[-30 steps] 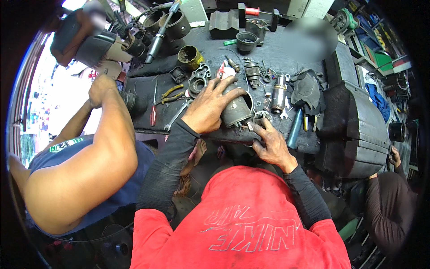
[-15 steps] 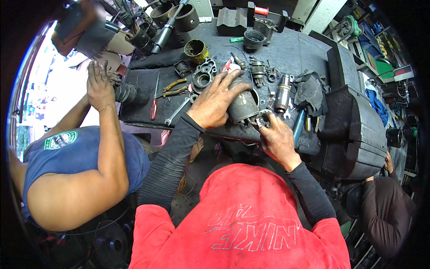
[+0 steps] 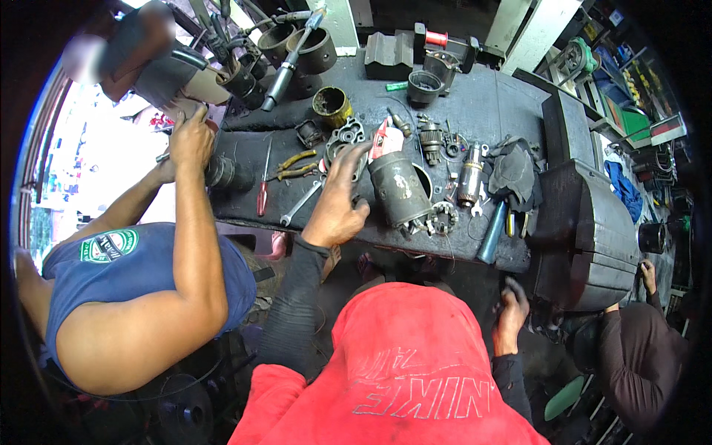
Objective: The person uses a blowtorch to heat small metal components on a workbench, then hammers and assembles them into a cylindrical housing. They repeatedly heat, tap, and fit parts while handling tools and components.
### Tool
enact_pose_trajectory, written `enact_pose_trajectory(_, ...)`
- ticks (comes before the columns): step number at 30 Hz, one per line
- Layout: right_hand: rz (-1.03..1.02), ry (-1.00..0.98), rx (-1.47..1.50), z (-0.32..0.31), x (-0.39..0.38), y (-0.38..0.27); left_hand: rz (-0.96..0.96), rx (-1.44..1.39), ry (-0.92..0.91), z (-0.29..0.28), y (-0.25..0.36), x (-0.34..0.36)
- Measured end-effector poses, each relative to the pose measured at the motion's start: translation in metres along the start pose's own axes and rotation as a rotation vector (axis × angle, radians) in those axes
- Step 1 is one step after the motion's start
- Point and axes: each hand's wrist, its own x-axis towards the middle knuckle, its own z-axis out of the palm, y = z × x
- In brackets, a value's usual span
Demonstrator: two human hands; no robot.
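- Cylindrical housing point(image 3: 399, 191), centre of frame: unheld near the front edge of the tabletop point(image 3: 482, 96); it could be toppled if brushed by the left grip point(image 3: 334, 219), whose fingers and thumb are spread apart beside it.
- Toothed ring point(image 3: 445, 218), right of the housing: could be pushed overboard if the housing were shifted.
- Right grip point(image 3: 510, 315), lower right: loosely curled; whether closed is not discernible.

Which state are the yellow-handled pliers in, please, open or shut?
The yellow-handled pliers look open: their handles lie spread apart. The tips are too small to judge.
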Motion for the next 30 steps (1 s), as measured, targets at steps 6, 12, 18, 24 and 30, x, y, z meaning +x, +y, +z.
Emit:
enact_pose_trajectory(6,0.378,0.252,0.591,-0.005,0.098,0.075,-0.545,-0.845,0.161,0.023,-0.02,-0.01)
enact_pose_trajectory(12,0.216,0.105,0.993,0.006,0.086,0.087,-0.403,-0.436,0.143,0.031,-0.009,-0.002)
enact_pose_trajectory(18,0.216,-0.028,0.55,0.006,0.011,0.059,-0.424,-0.589,0.163,0.032,0.001,0.001)
enact_pose_trajectory(24,-0.228,-0.227,0.339,0.062,-0.022,-0.018,-0.445,-0.526,0.134,0.045,-0.022,-0.002)
enact_pose_trajectory(30,-0.49,-0.264,0.147,0.091,-0.053,-0.112,-0.503,-0.715,0.14,0.046,-0.029,0.004)
